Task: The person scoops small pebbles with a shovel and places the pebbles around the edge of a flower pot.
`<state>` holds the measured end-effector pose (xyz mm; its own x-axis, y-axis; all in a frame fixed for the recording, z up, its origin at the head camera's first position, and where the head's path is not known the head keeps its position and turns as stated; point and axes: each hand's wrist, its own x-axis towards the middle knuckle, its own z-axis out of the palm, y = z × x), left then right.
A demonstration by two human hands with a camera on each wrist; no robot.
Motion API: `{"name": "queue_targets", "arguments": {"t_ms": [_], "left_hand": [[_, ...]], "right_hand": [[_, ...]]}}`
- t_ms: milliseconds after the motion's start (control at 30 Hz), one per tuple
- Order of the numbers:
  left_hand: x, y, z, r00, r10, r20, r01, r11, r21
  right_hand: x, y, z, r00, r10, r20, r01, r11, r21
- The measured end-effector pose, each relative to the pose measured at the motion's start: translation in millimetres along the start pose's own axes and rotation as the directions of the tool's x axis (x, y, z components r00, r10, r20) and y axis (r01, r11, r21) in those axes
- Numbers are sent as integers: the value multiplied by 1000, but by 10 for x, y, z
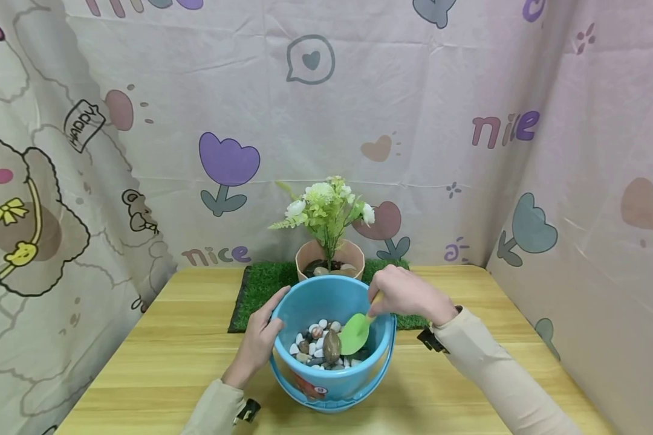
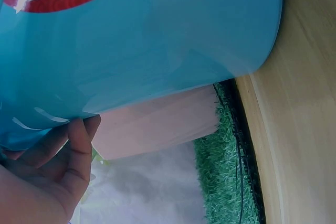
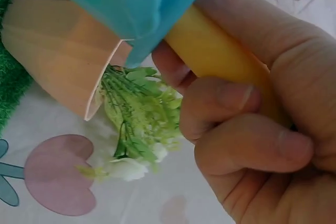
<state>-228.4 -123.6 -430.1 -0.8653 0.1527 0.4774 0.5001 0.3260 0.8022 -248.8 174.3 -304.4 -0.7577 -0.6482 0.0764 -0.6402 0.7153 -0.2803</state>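
A light blue bucket stands on the table, its handle hanging down at the front. Inside lie white, brown and dark pebbles. My left hand grips the bucket's rim on the left; the left wrist view shows the thumb and fingers at its edge. With curled fingers my right hand holds a toy shovel by its yellow handle. The shovel's green blade tilts down into the bucket, right beside a large brown stone on the pebbles.
Behind the bucket, a pinkish flowerpot holds white flowers and green leaves. It sits on a green artificial grass mat. Patterned cloth hangs behind and at both sides of the wooden table.
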Motion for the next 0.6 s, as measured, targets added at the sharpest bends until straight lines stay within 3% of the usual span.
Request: {"name": "queue_targets", "arguments": {"t_ms": [300, 600], "left_hand": [[-7, -22, -6, 1000, 2, -1, -2, 1000, -1], [-6, 4, -4, 1000, -5, -6, 5, 1000, 4]], "right_hand": [[59, 99, 39, 1000, -25, 13, 25, 998, 50], [110, 102, 152, 992, -123, 30, 124, 991, -50]]}}
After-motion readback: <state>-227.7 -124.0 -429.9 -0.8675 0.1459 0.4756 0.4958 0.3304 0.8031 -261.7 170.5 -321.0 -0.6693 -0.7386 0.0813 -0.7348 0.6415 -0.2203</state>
